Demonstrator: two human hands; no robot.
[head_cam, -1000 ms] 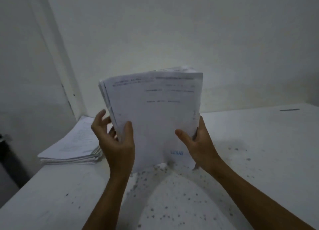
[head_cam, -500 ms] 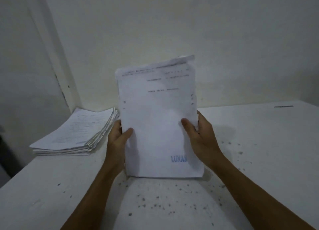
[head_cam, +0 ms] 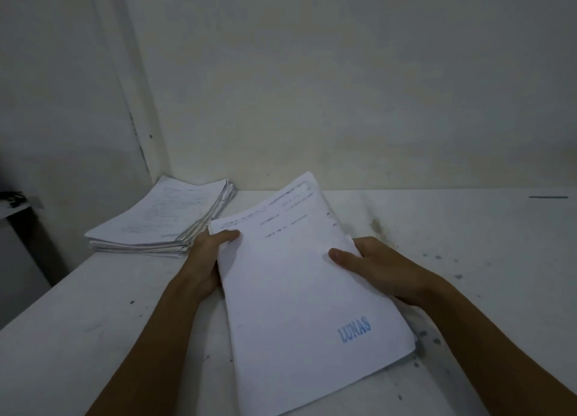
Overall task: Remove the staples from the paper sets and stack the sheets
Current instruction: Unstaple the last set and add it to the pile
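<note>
Both hands clamp the paper set: left hand and right hand on opposite edges; its near edge seemingly overhangs the table, bare rightward.

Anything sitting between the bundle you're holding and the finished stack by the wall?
Only the left hand gripping the held bundle; its knuckles lie right by the stack. Otherwise bare table, in the head view.
</note>
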